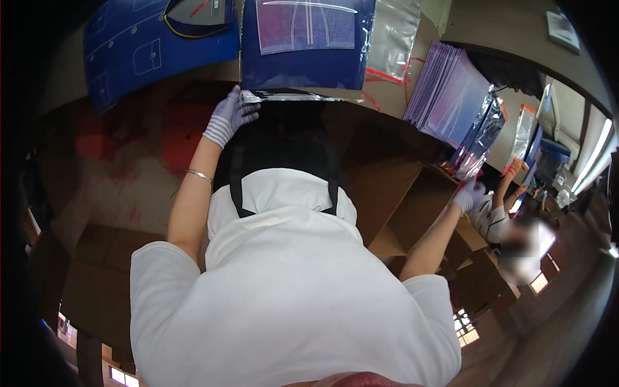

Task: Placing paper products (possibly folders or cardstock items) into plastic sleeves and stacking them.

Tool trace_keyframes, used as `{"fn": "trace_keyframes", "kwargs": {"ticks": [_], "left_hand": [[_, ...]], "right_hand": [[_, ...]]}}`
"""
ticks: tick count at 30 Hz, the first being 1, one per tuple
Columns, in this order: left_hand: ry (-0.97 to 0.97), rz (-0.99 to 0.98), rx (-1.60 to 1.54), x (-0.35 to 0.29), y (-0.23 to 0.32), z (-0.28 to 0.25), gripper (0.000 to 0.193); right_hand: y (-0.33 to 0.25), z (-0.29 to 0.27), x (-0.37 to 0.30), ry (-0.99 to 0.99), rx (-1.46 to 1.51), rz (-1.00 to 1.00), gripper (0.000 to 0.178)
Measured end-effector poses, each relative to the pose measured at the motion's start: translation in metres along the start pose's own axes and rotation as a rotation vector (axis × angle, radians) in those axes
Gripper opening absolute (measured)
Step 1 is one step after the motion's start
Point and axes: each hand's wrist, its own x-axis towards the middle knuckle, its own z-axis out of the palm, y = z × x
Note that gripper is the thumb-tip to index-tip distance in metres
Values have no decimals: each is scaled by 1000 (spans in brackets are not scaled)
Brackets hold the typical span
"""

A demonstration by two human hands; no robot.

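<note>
My left hand [231, 117], in a pale lilac knit glove, is at the near left corner of a flat blue piece in clear plastic [303, 72]. Its fingers are stretched and apart, with the fingertips against the plastic edge. A purple printed card [306, 29] lies on that blue piece. Off to the right, my right hand [469, 195] is closed at the lower end of a blue package in shiny clear plastic [476, 151]; its fingertips are partly hidden. Left of the middle lies a blue sheet printed with denim pockets [145, 55].
A stack of purple-blue printed cards [448, 90] stands on the table at right. Clear plastic bags with a red edge [394, 39] lie beside the middle piece. Open cardboard boxes [412, 206] stand below the table. At far right, a co-worker's orange-gloved hand [514, 169] reaches to the table.
</note>
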Motion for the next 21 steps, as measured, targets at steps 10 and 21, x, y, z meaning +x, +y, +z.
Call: {"fn": "trace_keyframes", "kwargs": {"ticks": [10,21], "left_hand": [[-432,152,-495,17,1,25,58],[-488,499,-352,31,33,30,37]], "right_hand": [[-183,37,-227,-1438,647,-775,23],[-288,143,-91,-1246,929,-3,21]]}}
